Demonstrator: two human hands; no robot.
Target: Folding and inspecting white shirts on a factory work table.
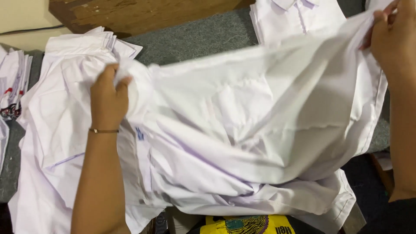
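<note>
White shirt [260, 125], item in hand: stretched taut above the grey worktop [195, 37], left hand [108, 97] pinching one bunched edge, right hand [392, 37] closed on the far edge, so the cloth spreads flat; more shirts [65, 99] lie beneath.

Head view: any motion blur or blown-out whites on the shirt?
Head view: the white shirt is soft with motion blur along its raised top edge; its folds keep soft grey shadows, so the whites are not fully clipped. The left hand is fairly sharp; the right hand is cut by the frame edge. Even lighting, no glare.
</note>
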